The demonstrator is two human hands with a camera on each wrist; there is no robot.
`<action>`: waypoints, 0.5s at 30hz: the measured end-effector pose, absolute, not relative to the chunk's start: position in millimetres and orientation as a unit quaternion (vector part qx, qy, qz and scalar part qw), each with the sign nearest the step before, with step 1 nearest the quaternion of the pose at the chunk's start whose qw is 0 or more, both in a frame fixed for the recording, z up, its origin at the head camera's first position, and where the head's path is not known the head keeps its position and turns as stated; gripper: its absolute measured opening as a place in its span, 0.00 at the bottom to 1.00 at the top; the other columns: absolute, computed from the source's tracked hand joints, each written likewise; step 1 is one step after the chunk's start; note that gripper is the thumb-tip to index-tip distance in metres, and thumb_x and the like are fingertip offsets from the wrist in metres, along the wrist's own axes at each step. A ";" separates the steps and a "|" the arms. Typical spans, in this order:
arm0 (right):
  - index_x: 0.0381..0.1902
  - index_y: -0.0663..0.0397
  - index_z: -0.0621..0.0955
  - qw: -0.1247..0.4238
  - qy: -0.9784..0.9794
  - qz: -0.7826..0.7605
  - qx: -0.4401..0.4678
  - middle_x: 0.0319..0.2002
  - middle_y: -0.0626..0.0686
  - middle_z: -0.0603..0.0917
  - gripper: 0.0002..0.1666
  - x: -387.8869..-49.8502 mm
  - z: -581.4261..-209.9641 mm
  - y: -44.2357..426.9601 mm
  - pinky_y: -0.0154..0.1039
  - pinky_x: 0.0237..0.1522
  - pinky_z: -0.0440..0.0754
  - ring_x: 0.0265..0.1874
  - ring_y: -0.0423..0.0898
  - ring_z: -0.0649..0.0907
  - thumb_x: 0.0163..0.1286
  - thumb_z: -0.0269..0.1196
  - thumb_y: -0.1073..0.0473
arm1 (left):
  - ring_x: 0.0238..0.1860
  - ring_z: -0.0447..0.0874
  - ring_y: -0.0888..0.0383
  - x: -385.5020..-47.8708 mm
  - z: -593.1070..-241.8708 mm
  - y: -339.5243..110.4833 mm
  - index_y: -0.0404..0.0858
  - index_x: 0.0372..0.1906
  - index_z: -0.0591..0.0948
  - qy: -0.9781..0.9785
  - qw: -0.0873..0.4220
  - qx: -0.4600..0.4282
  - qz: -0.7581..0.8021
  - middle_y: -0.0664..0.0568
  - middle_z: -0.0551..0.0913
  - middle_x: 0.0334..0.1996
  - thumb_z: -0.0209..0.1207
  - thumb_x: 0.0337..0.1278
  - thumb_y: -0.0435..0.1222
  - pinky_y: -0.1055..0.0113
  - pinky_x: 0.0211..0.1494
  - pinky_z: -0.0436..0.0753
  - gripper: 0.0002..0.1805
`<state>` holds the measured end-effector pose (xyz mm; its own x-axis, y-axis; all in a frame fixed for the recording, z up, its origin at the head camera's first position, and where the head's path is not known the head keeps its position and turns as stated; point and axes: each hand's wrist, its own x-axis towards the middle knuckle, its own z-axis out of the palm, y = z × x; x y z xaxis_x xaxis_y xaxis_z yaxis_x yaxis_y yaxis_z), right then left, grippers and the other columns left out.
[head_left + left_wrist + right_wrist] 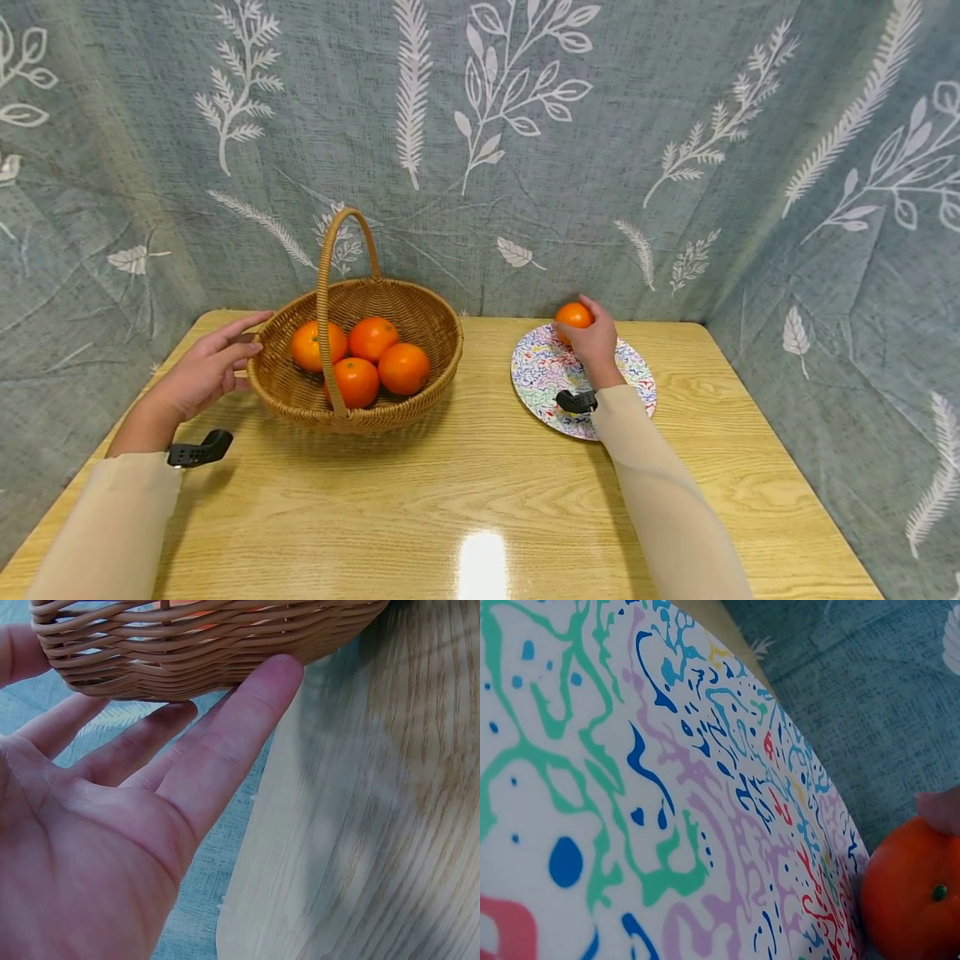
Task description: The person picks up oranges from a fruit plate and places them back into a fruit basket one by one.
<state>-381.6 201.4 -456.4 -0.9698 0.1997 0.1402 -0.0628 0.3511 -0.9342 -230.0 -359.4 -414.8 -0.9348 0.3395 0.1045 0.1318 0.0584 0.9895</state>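
Observation:
A wicker basket with a tall arched handle stands on the left of the table, with several oranges lying inside. My left hand is at its left side, the fingers fairly straight and touching the woven wall. In the left wrist view, the fingertips of that hand lie against the lower weave. On the right, my right hand holds an orange between thumb and fingers at the far edge of a patterned plate. The right wrist view shows this orange beside the plate's rim.
The wooden table has a glossy light reflection near its front. Blue-grey cloth with white leaf prints hangs behind the table and along both sides.

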 end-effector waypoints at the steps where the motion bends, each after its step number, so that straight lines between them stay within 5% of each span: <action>1: 0.75 0.44 0.73 0.115 -0.815 0.566 -0.044 0.74 0.60 0.70 0.46 -381.4 -455.9 201.3 0.60 0.67 0.76 0.68 0.65 0.74 0.60 0.77 0.58 | 0.52 0.88 0.63 -230.1 -414.8 -359.5 0.46 0.84 0.51 0.724 0.078 0.163 0.666 0.62 0.77 0.59 0.44 0.83 0.34 0.63 0.47 0.89 0.32; 15: 0.74 0.47 0.72 0.123 -0.817 0.561 -0.046 0.71 0.60 0.73 0.46 -376.0 -456.9 204.9 0.60 0.66 0.77 0.66 0.64 0.75 0.58 0.78 0.55 | 0.52 0.88 0.63 -230.5 -411.8 -359.8 0.46 0.84 0.53 0.719 0.079 0.161 0.672 0.62 0.77 0.58 0.44 0.83 0.33 0.64 0.46 0.89 0.32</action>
<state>-376.0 204.9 -456.9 -0.9657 0.2122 0.1494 -0.0632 0.3661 -0.9284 -230.5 -359.8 -411.8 -0.9360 0.3366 0.1026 0.1251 0.0458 0.9911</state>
